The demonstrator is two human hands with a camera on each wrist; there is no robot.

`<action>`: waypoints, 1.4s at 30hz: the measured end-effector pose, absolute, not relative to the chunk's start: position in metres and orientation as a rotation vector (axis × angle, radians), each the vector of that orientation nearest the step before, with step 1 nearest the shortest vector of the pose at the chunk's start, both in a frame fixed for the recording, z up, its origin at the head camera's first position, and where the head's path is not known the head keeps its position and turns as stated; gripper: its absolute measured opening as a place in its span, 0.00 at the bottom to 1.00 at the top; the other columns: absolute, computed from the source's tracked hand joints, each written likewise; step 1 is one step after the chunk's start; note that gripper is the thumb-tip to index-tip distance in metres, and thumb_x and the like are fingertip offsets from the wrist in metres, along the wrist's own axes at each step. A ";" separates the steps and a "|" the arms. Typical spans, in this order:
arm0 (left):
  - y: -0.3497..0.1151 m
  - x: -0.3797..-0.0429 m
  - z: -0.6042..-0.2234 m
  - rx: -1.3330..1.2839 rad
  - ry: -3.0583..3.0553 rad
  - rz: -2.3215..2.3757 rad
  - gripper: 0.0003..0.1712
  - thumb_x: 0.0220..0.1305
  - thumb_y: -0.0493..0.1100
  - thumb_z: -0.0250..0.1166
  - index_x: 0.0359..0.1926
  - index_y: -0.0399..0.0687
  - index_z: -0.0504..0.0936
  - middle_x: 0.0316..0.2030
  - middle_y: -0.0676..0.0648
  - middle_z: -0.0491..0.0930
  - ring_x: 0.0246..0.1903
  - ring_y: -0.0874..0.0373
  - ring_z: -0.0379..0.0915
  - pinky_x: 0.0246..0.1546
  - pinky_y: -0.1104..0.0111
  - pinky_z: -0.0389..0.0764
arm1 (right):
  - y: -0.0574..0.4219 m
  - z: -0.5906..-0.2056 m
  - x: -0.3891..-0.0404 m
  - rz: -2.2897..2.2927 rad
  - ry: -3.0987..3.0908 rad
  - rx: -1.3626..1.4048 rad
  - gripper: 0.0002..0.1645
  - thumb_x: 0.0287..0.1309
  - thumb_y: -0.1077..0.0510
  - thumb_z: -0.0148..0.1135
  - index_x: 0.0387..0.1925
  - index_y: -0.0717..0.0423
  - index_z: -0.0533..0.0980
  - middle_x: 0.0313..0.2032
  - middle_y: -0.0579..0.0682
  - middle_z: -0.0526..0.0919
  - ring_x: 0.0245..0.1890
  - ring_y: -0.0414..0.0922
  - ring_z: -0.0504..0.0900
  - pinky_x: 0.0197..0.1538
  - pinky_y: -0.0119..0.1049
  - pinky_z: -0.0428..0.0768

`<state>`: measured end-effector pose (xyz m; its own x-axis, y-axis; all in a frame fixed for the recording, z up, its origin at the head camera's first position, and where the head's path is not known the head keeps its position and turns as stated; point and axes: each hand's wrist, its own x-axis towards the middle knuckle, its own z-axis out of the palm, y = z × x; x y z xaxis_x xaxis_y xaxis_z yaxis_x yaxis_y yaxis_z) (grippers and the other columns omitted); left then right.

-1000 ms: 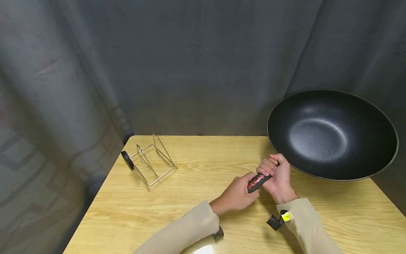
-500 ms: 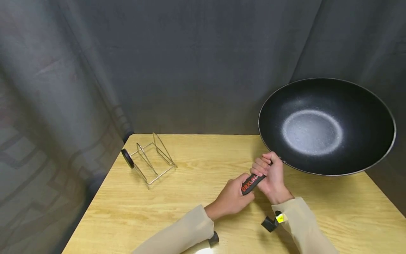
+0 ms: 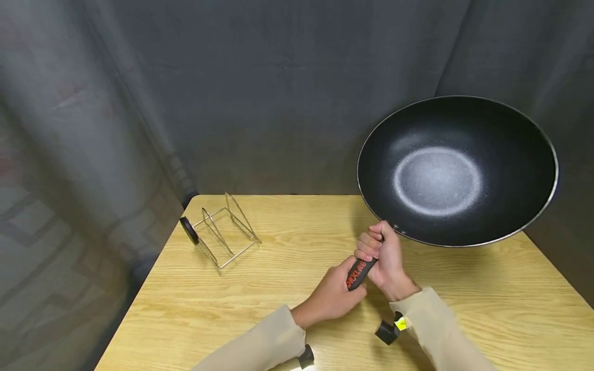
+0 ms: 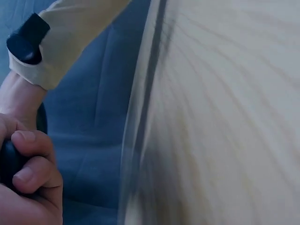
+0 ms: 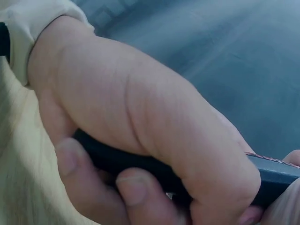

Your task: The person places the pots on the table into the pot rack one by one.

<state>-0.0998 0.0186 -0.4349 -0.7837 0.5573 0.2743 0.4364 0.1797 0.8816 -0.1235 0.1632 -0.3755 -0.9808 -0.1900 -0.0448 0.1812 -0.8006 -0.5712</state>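
A large black wok [image 3: 436, 180] is held up over the right side of the table, its hollow side turned toward me. My right hand [image 3: 385, 257] grips its handle close to the rim. Farther down, my left hand [image 3: 335, 291] grips the handle's end, with red lettering on the handle [image 3: 359, 273] showing between the two hands. In the left wrist view, curled fingers [image 4: 35, 168] wrap the dark handle [image 4: 10, 164] at the lower left. Fingers also curl under the handle [image 5: 126, 161] in the right wrist view.
A metal wire rack [image 3: 223, 232] with a black round end piece [image 3: 189, 230] lies on the left of the wooden table [image 3: 278, 226]. Grey curtains [image 3: 278, 103] hang behind and beside the table. Each sleeve carries a small black wrist camera [image 3: 387, 332].
The wok has risen and shifted left, and its inside faces me more fully. Both hands have moved left and slightly downward with the handle, keeping their grip. The rack stays in place.
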 end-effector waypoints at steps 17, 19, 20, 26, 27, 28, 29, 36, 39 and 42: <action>0.010 -0.098 -0.439 1.002 2.422 1.595 0.15 0.54 0.30 0.63 0.42 0.46 0.72 0.20 0.59 0.65 0.16 0.72 0.59 0.15 0.77 0.63 | 0.140 -0.373 -0.122 -2.769 1.248 0.013 0.23 0.72 0.62 0.37 0.18 0.45 0.56 0.13 0.38 0.57 0.11 0.32 0.55 0.14 0.22 0.59; 0.010 -0.096 -0.438 0.978 2.401 1.615 0.14 0.55 0.30 0.63 0.41 0.47 0.72 0.20 0.59 0.66 0.16 0.71 0.59 0.16 0.77 0.64 | 0.138 -0.371 -0.121 -2.748 1.283 0.023 0.22 0.72 0.62 0.38 0.19 0.46 0.56 0.13 0.37 0.58 0.11 0.31 0.56 0.14 0.22 0.59; 0.010 -0.095 -0.437 0.960 2.383 1.631 0.14 0.55 0.30 0.62 0.41 0.47 0.72 0.20 0.59 0.67 0.16 0.71 0.60 0.16 0.77 0.64 | 0.137 -0.370 -0.121 -2.736 1.300 0.027 0.21 0.71 0.62 0.39 0.19 0.46 0.56 0.13 0.37 0.58 0.11 0.31 0.56 0.14 0.22 0.58; 0.009 -0.082 -0.434 0.823 2.144 1.804 0.10 0.60 0.29 0.58 0.42 0.42 0.71 0.14 0.57 0.69 0.09 0.69 0.63 0.08 0.74 0.66 | 0.129 -0.362 -0.118 -2.625 1.370 0.018 0.18 0.70 0.62 0.41 0.22 0.48 0.58 0.13 0.37 0.59 0.11 0.31 0.57 0.14 0.22 0.58; 0.008 -0.080 -0.434 0.804 2.104 1.833 0.10 0.60 0.29 0.58 0.42 0.40 0.70 0.13 0.57 0.70 0.08 0.69 0.64 0.07 0.73 0.66 | 0.128 -0.361 -0.118 -2.603 1.381 0.014 0.19 0.70 0.62 0.42 0.21 0.48 0.58 0.13 0.38 0.59 0.11 0.31 0.57 0.14 0.22 0.58; 0.008 -0.078 -0.433 0.792 2.075 1.854 0.10 0.61 0.29 0.57 0.43 0.38 0.70 0.13 0.56 0.70 0.08 0.68 0.64 0.06 0.72 0.65 | 0.126 -0.360 -0.118 -2.582 1.393 0.009 0.20 0.71 0.61 0.42 0.20 0.48 0.58 0.13 0.38 0.58 0.11 0.31 0.57 0.14 0.22 0.58; 0.007 -0.076 -0.433 0.779 2.058 1.872 0.10 0.61 0.30 0.57 0.43 0.37 0.70 0.12 0.56 0.71 0.08 0.68 0.64 0.06 0.72 0.65 | 0.125 -0.359 -0.119 -2.562 1.407 0.004 0.20 0.71 0.61 0.43 0.19 0.48 0.58 0.13 0.38 0.58 0.11 0.31 0.57 0.15 0.22 0.58; 0.002 -0.070 -0.434 0.705 1.969 1.947 0.09 0.64 0.31 0.56 0.44 0.34 0.69 0.13 0.55 0.73 0.09 0.67 0.69 0.08 0.73 0.67 | 0.116 -0.358 -0.121 -2.444 1.542 0.005 0.20 0.71 0.60 0.47 0.20 0.51 0.59 0.14 0.40 0.58 0.12 0.33 0.58 0.16 0.23 0.60; -0.001 -0.069 -0.435 0.687 1.942 1.966 0.10 0.65 0.32 0.55 0.46 0.32 0.68 0.14 0.54 0.75 0.10 0.66 0.70 0.10 0.73 0.70 | 0.112 -0.357 -0.122 -2.388 1.609 -0.001 0.20 0.70 0.59 0.49 0.20 0.51 0.58 0.15 0.40 0.58 0.13 0.34 0.58 0.18 0.24 0.61; -0.004 -0.069 -0.436 0.689 1.922 1.977 0.11 0.66 0.32 0.54 0.48 0.30 0.67 0.15 0.53 0.75 0.11 0.65 0.71 0.10 0.71 0.73 | 0.108 -0.357 -0.122 -2.334 1.667 -0.025 0.21 0.70 0.58 0.50 0.20 0.51 0.57 0.16 0.41 0.58 0.14 0.35 0.58 0.19 0.25 0.62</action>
<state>-0.0688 -0.0040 -0.4362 -0.8405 0.5258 0.1303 0.1154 -0.0613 0.9914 -0.1224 0.1081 -0.3572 -0.9626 -0.2298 -0.1432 0.2100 -0.2996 -0.9307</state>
